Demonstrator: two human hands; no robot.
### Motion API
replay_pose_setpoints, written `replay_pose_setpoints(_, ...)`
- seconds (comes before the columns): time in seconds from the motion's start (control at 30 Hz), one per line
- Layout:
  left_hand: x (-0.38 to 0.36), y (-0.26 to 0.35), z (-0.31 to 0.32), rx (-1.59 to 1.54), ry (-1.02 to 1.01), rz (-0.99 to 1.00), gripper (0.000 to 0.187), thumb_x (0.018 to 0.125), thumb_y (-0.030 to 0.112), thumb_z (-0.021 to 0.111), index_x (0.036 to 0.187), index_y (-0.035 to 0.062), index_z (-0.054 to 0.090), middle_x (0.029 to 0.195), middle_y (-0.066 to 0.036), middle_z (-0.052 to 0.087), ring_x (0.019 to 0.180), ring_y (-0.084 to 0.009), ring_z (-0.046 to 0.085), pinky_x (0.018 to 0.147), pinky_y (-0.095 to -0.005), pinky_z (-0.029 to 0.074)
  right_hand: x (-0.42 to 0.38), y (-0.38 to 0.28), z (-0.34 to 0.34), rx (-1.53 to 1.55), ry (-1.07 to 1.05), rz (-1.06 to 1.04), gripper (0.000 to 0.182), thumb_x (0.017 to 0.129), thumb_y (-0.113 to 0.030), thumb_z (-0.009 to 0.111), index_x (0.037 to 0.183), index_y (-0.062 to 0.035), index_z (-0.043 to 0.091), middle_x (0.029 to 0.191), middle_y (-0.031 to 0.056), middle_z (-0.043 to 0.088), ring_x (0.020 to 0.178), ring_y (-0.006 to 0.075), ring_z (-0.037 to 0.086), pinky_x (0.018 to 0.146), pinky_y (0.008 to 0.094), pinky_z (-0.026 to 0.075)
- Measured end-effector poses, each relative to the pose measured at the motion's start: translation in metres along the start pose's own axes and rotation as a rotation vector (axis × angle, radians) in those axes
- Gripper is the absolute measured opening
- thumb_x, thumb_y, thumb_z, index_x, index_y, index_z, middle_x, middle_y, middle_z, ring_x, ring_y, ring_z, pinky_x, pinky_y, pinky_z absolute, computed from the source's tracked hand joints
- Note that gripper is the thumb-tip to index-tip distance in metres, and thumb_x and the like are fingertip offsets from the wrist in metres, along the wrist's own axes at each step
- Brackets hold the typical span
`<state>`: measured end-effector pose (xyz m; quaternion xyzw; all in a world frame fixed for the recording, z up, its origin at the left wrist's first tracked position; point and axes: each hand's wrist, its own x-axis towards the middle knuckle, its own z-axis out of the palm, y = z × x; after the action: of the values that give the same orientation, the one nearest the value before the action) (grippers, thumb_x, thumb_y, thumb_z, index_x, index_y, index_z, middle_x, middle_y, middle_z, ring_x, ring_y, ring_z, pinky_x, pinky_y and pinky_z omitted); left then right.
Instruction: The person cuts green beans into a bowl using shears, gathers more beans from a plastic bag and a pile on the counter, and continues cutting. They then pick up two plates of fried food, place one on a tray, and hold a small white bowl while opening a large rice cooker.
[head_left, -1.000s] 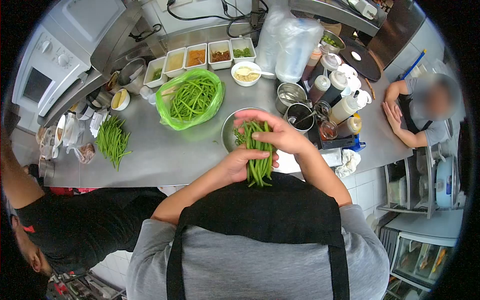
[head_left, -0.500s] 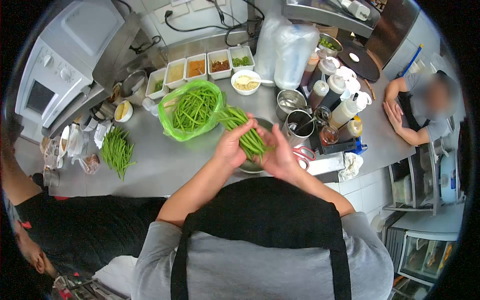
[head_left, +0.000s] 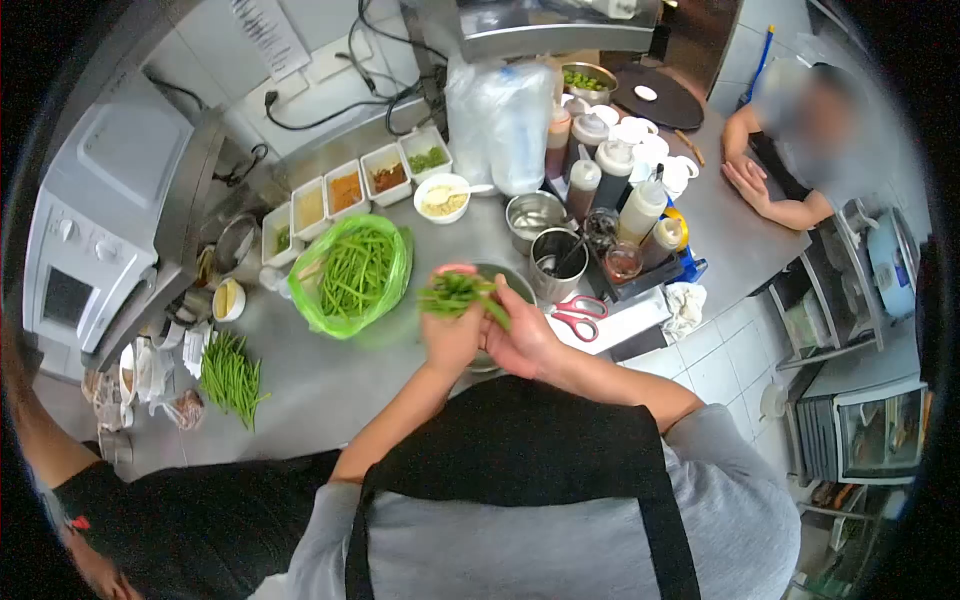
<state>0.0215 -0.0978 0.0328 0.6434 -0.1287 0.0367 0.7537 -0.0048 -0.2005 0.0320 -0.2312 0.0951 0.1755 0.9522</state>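
A bunch of green beans (head_left: 455, 292) is held between my two hands, its ends pointing up toward the camera. My left hand (head_left: 455, 335) wraps round the bunch from the left. My right hand (head_left: 517, 335) presses against its right side, palm turned inward. Beneath both hands is a metal bowl (head_left: 520, 287), mostly hidden by them. To the left stands a green plastic bag (head_left: 396, 280) full of green beans (head_left: 358, 270). Another pile of green beans (head_left: 230, 378) lies on the steel counter (head_left: 300, 400) farther left.
Spice containers (head_left: 345, 192) line the back, beside a small white bowl (head_left: 441, 210). Sauce bottles (head_left: 612, 165), a metal pot (head_left: 558, 262) and red scissors (head_left: 580, 318) are at the right. A person (head_left: 800, 140) leans at the far right; another's arm (head_left: 50, 430) is at left.
The view has shifted. The bunch has turned from lying slanted across my hands to pointing its ends upward, and my left hand is now wrapped round it.
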Motion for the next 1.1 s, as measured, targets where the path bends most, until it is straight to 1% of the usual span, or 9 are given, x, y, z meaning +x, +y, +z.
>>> replay_pose_setpoints(0.1, 0.011, 0.003, -0.011, -0.393, 0.175, -0.102, 0.026, 0.079, -0.002, 0.060, 0.102, 0.0037, 0.048, 0.090, -0.006, 0.055, 0.084, -0.0159, 0.056, 0.076, -0.0286, 0.047, 0.013, 0.004, -0.031, -0.099, 0.020, 0.013, 0.026, 0.094, -0.030, 0.042, 0.102, -0.0076, 0.052, 0.094, 0.0079, 0.057, 0.087, 0.0203, 0.056, 0.077, 0.0356, 0.047)
replay_pose_setpoints(0.17, 0.012, 0.004, -0.027, -0.491, 0.057, -0.085, 0.023, 0.081, -0.001, 0.058, 0.101, 0.0050, 0.048, 0.090, -0.008, 0.054, 0.085, -0.0207, 0.056, 0.083, -0.0355, 0.046, 0.010, 0.008, -0.036, -0.074, -0.036, 0.172, 0.024, 0.093, -0.024, 0.045, 0.095, -0.0021, 0.054, 0.082, 0.0091, 0.060, 0.074, 0.0208, 0.059, 0.067, 0.0318, 0.049)
replay_pose_setpoints(0.2, 0.007, 0.006, -0.029, -0.520, -0.004, -0.104, 0.022, 0.082, 0.000, 0.057, 0.101, 0.0059, 0.048, 0.089, -0.008, 0.054, 0.087, -0.0218, 0.055, 0.085, -0.0377, 0.044, 0.006, 0.007, -0.039, -0.098, -0.143, 0.305, 0.023, 0.093, -0.022, 0.046, 0.091, -0.0009, 0.055, 0.085, 0.0101, 0.060, 0.076, 0.0215, 0.060, 0.068, 0.0317, 0.049)
replay_pose_setpoints(0.23, -0.001, 0.008, -0.031, -0.548, -0.062, -0.126, 0.021, 0.083, 0.002, 0.057, 0.101, 0.0067, 0.047, 0.089, -0.008, 0.053, 0.088, -0.0230, 0.054, 0.087, -0.0400, 0.042, -0.001, 0.006, -0.034, -0.098, -0.077, 0.341, 0.018, 0.091, -0.019, 0.050, 0.094, -0.0014, 0.054, 0.087, 0.0105, 0.061, 0.077, 0.0216, 0.061, 0.071, 0.0317, 0.050)
replay_pose_setpoints(0.37, -0.014, 0.003, -0.028, -0.596, -0.146, -0.152, 0.021, 0.083, 0.005, 0.057, 0.101, 0.0082, 0.046, 0.087, -0.007, 0.051, 0.088, -0.0237, 0.052, 0.091, -0.0441, 0.039, 0.001, 0.012, -0.060, -0.105, -0.150, 0.347, 0.017, 0.089, -0.018, 0.055, 0.098, -0.0037, 0.054, 0.089, 0.0104, 0.061, 0.078, 0.0194, 0.061, 0.071, 0.0315, 0.052)
replay_pose_setpoints(0.57, -0.010, -0.003, -0.014, -0.641, -0.082, -0.121, 0.024, 0.084, 0.008, 0.058, 0.103, 0.0106, 0.044, 0.087, -0.006, 0.049, 0.086, -0.0214, 0.048, 0.093, -0.0426, 0.038, -0.011, -0.008, -0.049, -0.062, -0.096, 0.337, 0.019, 0.090, -0.021, 0.054, 0.099, -0.0043, 0.053, 0.086, 0.0119, 0.063, 0.076, 0.0200, 0.062, 0.068, 0.0313, 0.052)
replay_pose_setpoints(0.7, 0.002, -0.017, -0.007, -0.918, -0.062, -0.150, 0.019, 0.086, 0.008, 0.055, 0.103, 0.0096, 0.047, 0.090, -0.007, 0.052, 0.090, -0.0237, 0.051, 0.091, -0.0423, 0.039, -0.015, -0.031, -0.055, -0.112, -0.085, 0.218, 0.014, 0.089, -0.018, 0.053, 0.096, -0.0059, 0.057, 0.080, 0.0085, 0.064, 0.071, 0.0184, 0.062, 0.066, 0.0289, 0.051)
replay_pose_setpoints(0.93, -0.009, -0.018, 0.000, -0.931, -0.068, -0.094, 0.015, 0.089, 0.016, 0.052, 0.103, 0.0136, 0.046, 0.092, -0.004, 0.052, 0.097, -0.0234, 0.051, 0.100, -0.0448, 0.034, -0.026, -0.040, -0.048, -0.180, -0.080, 0.434, 0.020, 0.090, -0.024, 0.053, 0.086, -0.0048, 0.059, 0.078, 0.0053, 0.062, 0.069, 0.0149, 0.059, 0.064, 0.0281, 0.049)
replay_pose_setpoints(1.1, -0.024, -0.017, 0.000, -0.998, -0.026, -0.091, 0.015, 0.089, 0.017, 0.053, 0.103, 0.0148, 0.047, 0.092, -0.004, 0.052, 0.098, -0.0235, 0.051, 0.100, -0.0446, 0.035, -0.019, -0.032, -0.060, -0.234, -0.143, 0.411, 0.018, 0.090, -0.024, 0.053, 0.088, -0.0063, 0.057, 0.077, 0.0052, 0.061, 0.069, 0.0151, 0.059, 0.065, 0.0287, 0.049)
